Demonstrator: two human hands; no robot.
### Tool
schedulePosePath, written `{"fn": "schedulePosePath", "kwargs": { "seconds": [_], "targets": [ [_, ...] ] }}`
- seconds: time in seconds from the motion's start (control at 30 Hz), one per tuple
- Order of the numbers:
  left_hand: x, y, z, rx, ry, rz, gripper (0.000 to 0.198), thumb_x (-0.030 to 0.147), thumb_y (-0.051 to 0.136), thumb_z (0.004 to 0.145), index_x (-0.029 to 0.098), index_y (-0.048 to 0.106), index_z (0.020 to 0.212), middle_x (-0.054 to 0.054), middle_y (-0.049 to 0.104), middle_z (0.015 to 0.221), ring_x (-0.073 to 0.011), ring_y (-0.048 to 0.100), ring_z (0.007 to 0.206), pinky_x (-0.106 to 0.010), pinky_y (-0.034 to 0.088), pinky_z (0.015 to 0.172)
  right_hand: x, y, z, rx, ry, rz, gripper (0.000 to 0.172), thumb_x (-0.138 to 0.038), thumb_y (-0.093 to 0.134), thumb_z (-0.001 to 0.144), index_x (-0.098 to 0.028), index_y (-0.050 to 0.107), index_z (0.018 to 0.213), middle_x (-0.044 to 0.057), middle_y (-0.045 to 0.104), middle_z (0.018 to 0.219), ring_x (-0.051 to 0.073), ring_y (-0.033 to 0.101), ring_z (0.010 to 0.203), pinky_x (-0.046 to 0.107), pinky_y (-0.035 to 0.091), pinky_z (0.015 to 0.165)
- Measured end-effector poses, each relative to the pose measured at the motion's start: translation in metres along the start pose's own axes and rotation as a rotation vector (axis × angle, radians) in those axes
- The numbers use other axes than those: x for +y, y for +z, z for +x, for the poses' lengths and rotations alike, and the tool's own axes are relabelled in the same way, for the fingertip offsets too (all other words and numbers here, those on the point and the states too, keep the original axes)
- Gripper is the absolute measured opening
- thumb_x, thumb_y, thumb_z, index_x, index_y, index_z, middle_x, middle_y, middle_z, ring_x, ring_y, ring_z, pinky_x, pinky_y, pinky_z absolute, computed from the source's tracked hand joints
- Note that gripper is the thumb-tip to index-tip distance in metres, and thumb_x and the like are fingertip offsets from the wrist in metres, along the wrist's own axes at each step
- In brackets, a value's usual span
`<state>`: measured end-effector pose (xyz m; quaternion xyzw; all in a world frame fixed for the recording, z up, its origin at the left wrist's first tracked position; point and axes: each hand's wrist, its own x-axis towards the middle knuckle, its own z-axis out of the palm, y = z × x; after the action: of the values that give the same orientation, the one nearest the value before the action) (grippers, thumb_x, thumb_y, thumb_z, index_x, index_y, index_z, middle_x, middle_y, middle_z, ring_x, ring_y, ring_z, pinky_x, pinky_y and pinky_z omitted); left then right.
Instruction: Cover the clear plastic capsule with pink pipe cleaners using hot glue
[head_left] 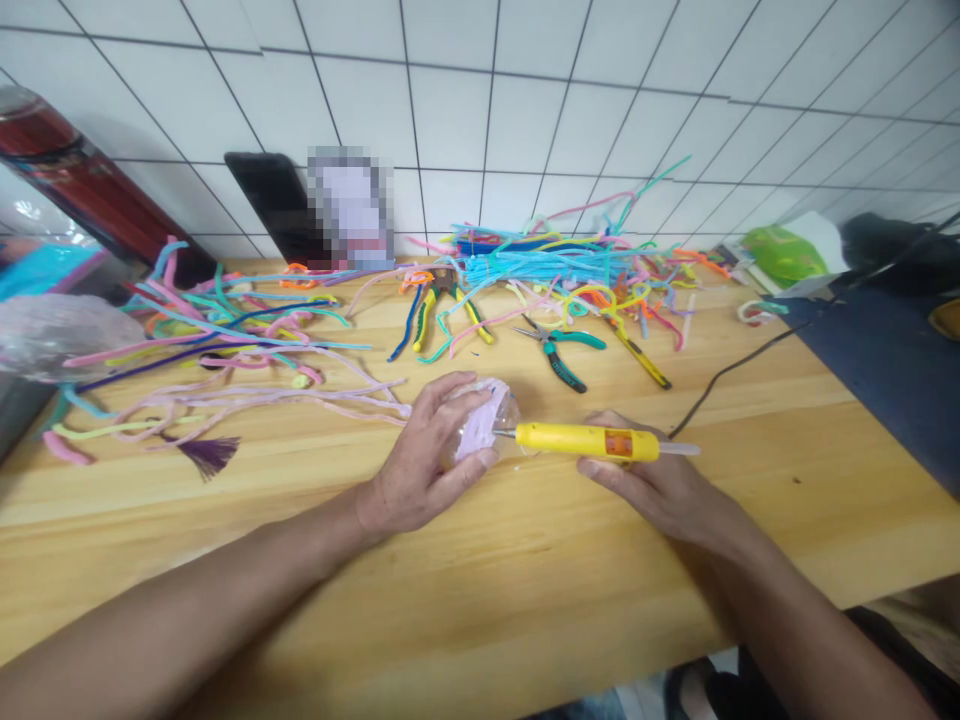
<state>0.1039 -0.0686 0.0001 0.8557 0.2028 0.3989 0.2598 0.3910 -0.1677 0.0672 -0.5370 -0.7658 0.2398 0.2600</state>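
Observation:
My left hand [414, 462] is closed around a small transparent plastic piece [510, 412], possibly the bottom of a bottle. Lilac fuzzy material [478, 428] covers part of it. Lilac pipe cleaners [360, 405] trail across the table to the left of that hand. In my right hand [664, 490] is a yellow hot glue gun [577, 440], held level, with a glue stick [681, 449] poking out of its back end. The gun's metal nozzle meets the lilac material or sits right by it. The right fingers are partly hidden behind the gun.
Pipe cleaners [540, 265] lie heaped along the wall, with more [225, 330] at left. Yellow-green-handled pliers [427, 315], teal-handled pliers [562, 350] and a yellow cutter [641, 355] lie behind my hands. A black cord [739, 368] crosses at right. A purple tassel [210, 455] lies at left.

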Motion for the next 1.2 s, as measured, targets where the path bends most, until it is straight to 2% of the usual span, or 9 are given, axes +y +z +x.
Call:
{"fn": "schedulePosePath", "kwargs": {
  "seconds": [0.87, 1.2],
  "targets": [
    [-0.0006, 0.0002, -0.0003, 0.0, 0.012, -0.006, 0.067, 0.023, 0.068, 0.105, 0.031, 0.039, 0.165, -0.015, 0.048, 0.158, -0.0301, 0.043, 0.155, -0.054, 0.045, 0.127, 0.0048, 0.0021, -0.0007, 0.014, -0.02, 0.006, 0.017, -0.031, 0.056, 0.109, -0.026, 0.056, 0.093, 0.003, 0.066, 0.091, 0.022, 0.065, 0.08, 0.036, 0.054, 0.074],
    [-0.0011, 0.0007, -0.0007, 0.007, 0.011, -0.012, 0.066, 0.024, 0.065, 0.107, 0.033, 0.038, 0.166, -0.015, 0.049, 0.157, -0.0299, 0.043, 0.155, -0.054, 0.045, 0.126, -0.0017, -0.0019, 0.0, 0.01, 0.032, 0.014, 0.013, -0.029, 0.057, 0.108, -0.026, 0.058, 0.095, 0.003, 0.065, 0.091, 0.021, 0.065, 0.08, 0.035, 0.054, 0.075]
  ]
}}
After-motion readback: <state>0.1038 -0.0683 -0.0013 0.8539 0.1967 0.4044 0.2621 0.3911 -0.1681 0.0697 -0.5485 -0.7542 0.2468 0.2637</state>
